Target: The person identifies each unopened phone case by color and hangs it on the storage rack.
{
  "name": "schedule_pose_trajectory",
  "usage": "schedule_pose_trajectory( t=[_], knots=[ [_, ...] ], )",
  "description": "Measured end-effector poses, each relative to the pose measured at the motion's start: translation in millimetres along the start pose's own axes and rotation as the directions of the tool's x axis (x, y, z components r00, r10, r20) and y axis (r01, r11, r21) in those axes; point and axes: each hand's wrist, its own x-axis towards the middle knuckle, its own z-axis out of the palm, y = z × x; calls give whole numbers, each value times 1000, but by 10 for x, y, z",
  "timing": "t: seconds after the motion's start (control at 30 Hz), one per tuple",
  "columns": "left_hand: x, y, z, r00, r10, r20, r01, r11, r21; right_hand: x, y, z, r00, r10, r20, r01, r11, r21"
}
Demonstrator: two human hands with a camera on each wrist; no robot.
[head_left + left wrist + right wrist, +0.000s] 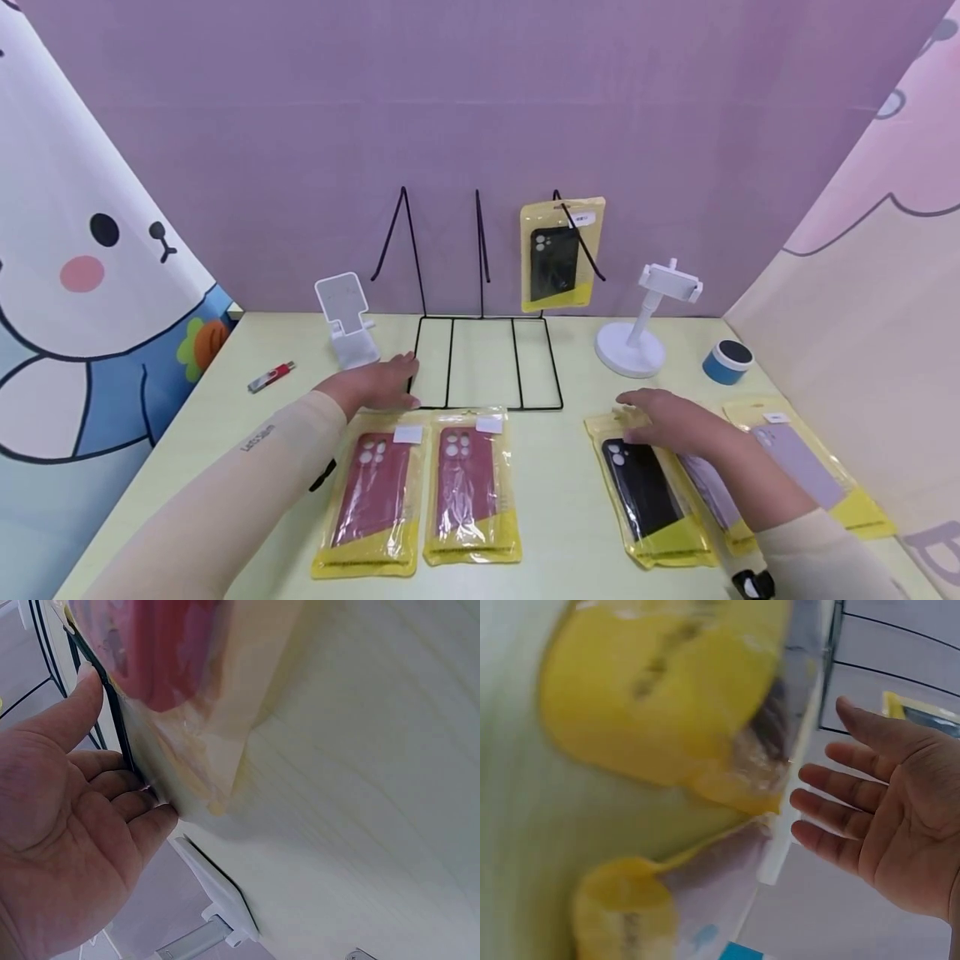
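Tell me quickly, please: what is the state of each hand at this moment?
Left hand: open, beside the left side of the wire rack, holding nothing.
Right hand: open, over the bagged black phone case, holding nothing.

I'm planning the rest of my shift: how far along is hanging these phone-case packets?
Done, it seems: one black-case packet hangs on the right hook of the wire rack. In hand: no packet gripped; the right hand is at another black-case packet, the left hand by the rack's base. Left, probably: that packet, plus red-case packets and purple-case packets on the table.
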Motion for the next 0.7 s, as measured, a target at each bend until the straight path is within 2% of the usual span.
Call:
schedule_pose_trajectory(
  t=[0.17,0.27,0.4,0.53,0.7],
  knots=[
    [15,-2,-13,1000,-11,-5,11,1000,-6,97,28,81,1000,-11,23,13,997,-83],
    [8,4,-21,1000,-16,-5,16,1000,-7,139,25,86,1000,-10,30,13,995,-100],
    [-29,19,-32,1000,4,-7,-4,1000,5,180,22,82,998,-49,33,52,993,-104],
    [-55,32,-35,1000,24,-5,-24,1000,17,200,25,84,993,-119,-4,117,985,-128],
    [-53,34,-30,1000,29,0,-29,999,20,165,-20,36,990,-138,-35,132,983,-125]
  ],
)
